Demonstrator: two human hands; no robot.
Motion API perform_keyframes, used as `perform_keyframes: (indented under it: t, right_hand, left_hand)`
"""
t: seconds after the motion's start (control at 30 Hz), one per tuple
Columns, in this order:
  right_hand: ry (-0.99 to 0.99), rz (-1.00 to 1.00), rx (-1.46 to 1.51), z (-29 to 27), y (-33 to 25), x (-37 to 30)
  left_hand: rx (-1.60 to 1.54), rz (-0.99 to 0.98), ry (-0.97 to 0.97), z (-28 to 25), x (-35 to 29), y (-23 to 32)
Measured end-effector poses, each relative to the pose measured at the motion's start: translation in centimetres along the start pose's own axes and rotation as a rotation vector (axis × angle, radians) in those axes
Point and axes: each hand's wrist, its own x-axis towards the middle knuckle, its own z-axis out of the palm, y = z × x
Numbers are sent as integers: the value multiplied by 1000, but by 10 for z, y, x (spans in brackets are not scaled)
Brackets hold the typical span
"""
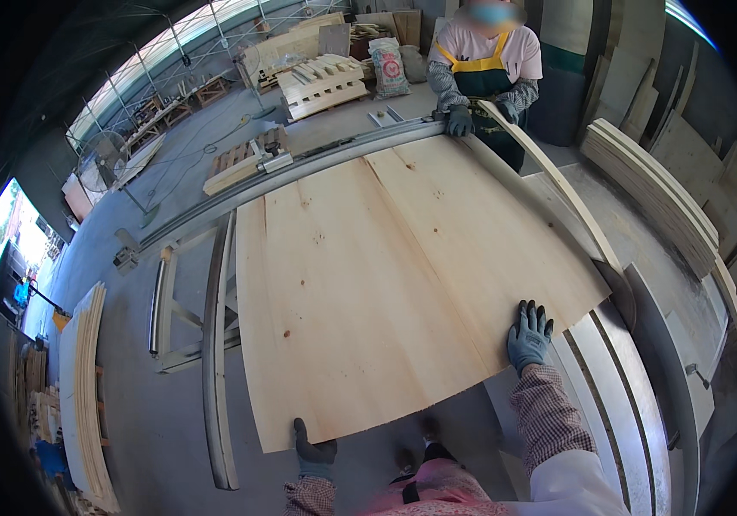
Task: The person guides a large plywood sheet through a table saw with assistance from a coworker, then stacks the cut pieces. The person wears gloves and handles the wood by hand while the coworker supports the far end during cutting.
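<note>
A broad, pale wooden panel with brown knots (360, 292) lies across the metal saw table (622, 404), its near edge toward the person. The left hand in a grey-blue glove (315, 454) pinches that edge near the left corner, thumb on top; its other fingers are mostly hidden beneath. The right hand in a grey-blue glove (530, 337) lies flat near the right corner, fingers slightly spread, gripping nothing. Beyond, a white woven sack (390, 69) stands upright, its contents impossible to make out.
</note>
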Motion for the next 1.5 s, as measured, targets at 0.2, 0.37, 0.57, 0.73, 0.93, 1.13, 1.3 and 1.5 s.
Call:
perform_keyframes:
  t: [0.2,0.37,0.57,0.73,0.93,1.13,1.3,1.5]
  right_hand:
    - [60,-100,-18,7,-15,-76]
    - [35,-119,-6,5,-27,-136]
    - [101,-146,-15,14,-20,-134]
    - [103,-151,10,12,-17,-133]
    - [76,-134,27,3,-15,-136]
    - [77,-141,18,-8,-3,-135]
    - [119,-176,62,-11,-4,-133]
    - [97,-180,106,-21,-1,-133]
  left_hand:
    - [-63,12,-48,-57,-44,33]
    - [-12,74,48,-98,-69,61]
    - [40,125,51,-104,-60,45]
    - [65,146,28,-105,-67,43]
    - [44,153,55,-102,-76,39]
    - [75,181,0,-99,-81,30]
    - [85,215,-32,-104,-80,28]
    - [135,201,-13,-85,-96,25]
